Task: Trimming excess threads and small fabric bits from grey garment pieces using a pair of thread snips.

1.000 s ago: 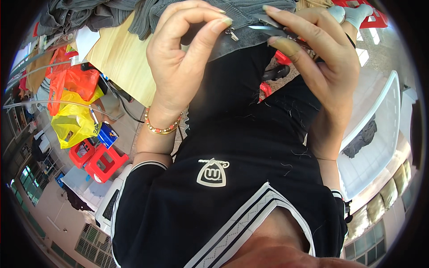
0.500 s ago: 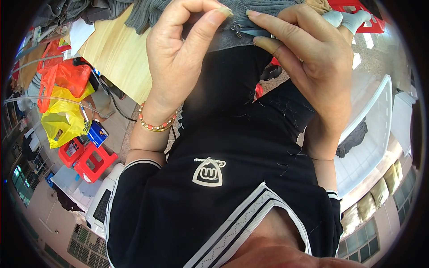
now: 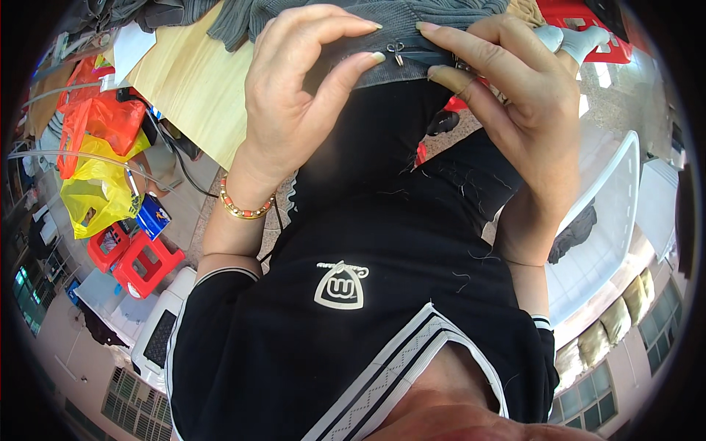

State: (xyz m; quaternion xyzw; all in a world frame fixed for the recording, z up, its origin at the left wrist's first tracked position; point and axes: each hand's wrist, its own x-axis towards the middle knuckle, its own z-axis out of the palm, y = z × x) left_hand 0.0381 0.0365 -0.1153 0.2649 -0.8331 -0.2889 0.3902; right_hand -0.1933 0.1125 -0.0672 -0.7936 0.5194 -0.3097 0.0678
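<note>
Zipper: I see the metal pull (image 3: 396,50) at top centre, on the grey garment (image 3: 382,18), in the gap between both hands' fingertips.
Left hand: my left hand (image 3: 298,103) pinches the grey cloth beside the pull, thumb (image 3: 346,77) under, index above.
Right hand: my right hand (image 3: 515,95) grips the cloth's edge just right of the pull, fingers curled.
Garment: it lies on a wooden table (image 3: 187,81), upper left.
Wrist: a beaded bracelet (image 3: 243,209).

Pale wooden table (image 3: 184,81), red plastic stools (image 3: 136,257) on grey floor (image 3: 66,331), yellow bag (image 3: 103,191), orange bag (image 3: 103,117), white crate (image 3: 603,228), windows (image 3: 588,400), daylight.
</note>
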